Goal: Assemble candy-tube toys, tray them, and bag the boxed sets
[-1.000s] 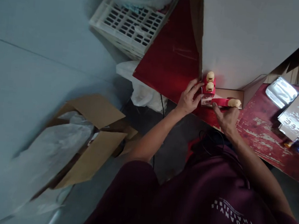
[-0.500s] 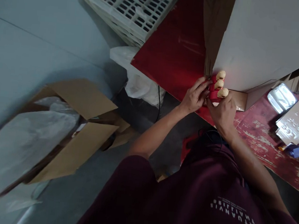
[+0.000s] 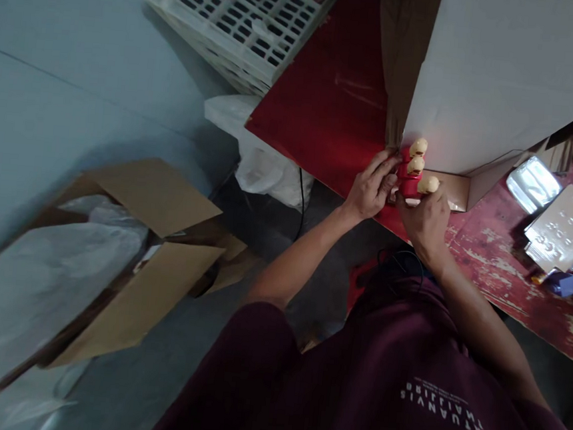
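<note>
Three small red pieces with cream rounded heads stand in a row at the table's edge, against a large white box [image 3: 499, 80]. The two farther red pieces [image 3: 407, 160] sit close together; the nearest red piece [image 3: 409, 187] has its cream head [image 3: 428, 184] turned out to the right. My right hand [image 3: 425, 217] is closed on this nearest piece, thumb at its front and fingers by the head. At the left side of the row is my left hand [image 3: 373, 189], fingers bent and closed; what they pinch is hidden. A pale strip shows under the pieces, between my hands.
On the worn red table [image 3: 498, 260], a clear plastic tray [image 3: 534, 185] and an embossed card [image 3: 564, 226] lie to the right, with a small blue item [image 3: 565, 283]. A white crate [image 3: 233, 19] stands at the upper left. An open cardboard box [image 3: 152, 196] sits below left.
The nearest piece's cream head has shifted right, away from the other two heads, with my right hand at it. My left hand stays by the row. The view has moved slightly.
</note>
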`<state>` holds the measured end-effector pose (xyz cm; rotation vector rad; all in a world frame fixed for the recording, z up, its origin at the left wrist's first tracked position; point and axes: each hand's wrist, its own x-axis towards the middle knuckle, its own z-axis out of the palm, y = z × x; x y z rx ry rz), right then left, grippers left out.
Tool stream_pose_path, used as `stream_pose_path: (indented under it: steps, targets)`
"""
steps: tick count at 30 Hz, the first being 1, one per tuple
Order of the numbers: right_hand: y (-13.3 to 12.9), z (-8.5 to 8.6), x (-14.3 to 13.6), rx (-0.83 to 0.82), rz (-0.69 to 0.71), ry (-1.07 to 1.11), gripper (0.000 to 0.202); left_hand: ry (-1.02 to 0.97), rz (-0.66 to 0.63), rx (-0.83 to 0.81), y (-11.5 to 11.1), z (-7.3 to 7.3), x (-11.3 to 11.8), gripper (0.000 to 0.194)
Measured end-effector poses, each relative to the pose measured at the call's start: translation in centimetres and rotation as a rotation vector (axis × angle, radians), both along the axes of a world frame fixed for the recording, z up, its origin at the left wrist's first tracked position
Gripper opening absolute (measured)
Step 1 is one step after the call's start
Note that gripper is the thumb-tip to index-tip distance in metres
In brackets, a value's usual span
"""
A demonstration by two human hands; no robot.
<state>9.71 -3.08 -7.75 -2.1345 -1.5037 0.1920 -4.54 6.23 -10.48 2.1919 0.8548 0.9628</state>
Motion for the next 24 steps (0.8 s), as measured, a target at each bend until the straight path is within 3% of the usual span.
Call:
stream_pose_path:
  steps: [4, 12, 18, 21, 24]
  targets:
    - [-0.4, -1.0, 0.1, -0.016, 0.084, -0.019, 0.045, -0.001, -0.027, -0.003, -0.3, 0.3, 0.1, 0.069]
    - [-0.4, -1.6, -0.5, -0.012, -0.014, 0.019, 0.078, 0.013, 0.006, -0.005, -1.0, 0.0, 0.5, 0.071]
    - [0.5, -1.9, -1.0, -0.074, -0.038, 0.03, 0.076, 0.025, 0.045, 0.03, -1.3, -0.1, 0.8, 0.069]
    - [0.1, -2.1, -0.6, -0.068, -0.002, 0.049, 0.078, -0.025, 0.083, 0.024, -2.2, -0.6, 1.2, 0.065]
    - [-2.0, -3.1, 0.7, 0.036, 0.067, 0.125, 0.084, -0.141, 0.139, -0.063, -3.5, -1.8, 2.0, 0.06]
